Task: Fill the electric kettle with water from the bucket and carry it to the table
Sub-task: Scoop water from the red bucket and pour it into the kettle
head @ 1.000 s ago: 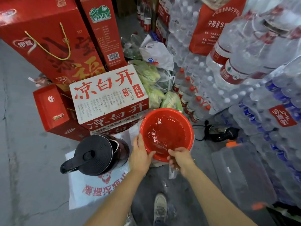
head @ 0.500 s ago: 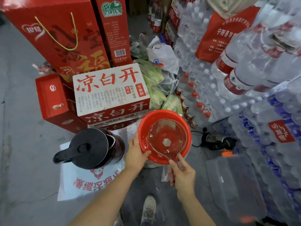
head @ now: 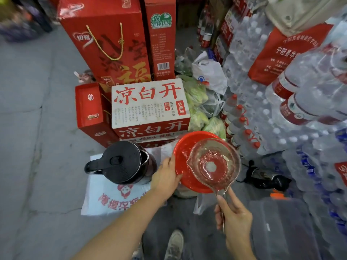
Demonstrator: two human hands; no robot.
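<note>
A red bucket (head: 183, 147) holding water sits on the floor in the middle. My left hand (head: 165, 177) grips its left rim. Above the bucket hangs a clear plastic scoop (head: 214, 164) with water in it, and my right hand (head: 232, 220) holds it by its handle. To the left stands the dark electric kettle (head: 124, 162) on a white printed bag (head: 109, 199); its black lid is tipped partly open, handle pointing left.
Red and white cartons (head: 148, 106) are stacked behind the kettle. Shrink-wrapped packs of water bottles (head: 281, 102) fill the right side. A black kettle base with a cord (head: 266, 177) and a clear plastic box (head: 285, 228) lie at the right. My shoe (head: 174, 243) is below.
My right hand has lifted the clear scoop out of the bucket's water and raised it above the rim. My left hand has stayed on the bucket's edge.
</note>
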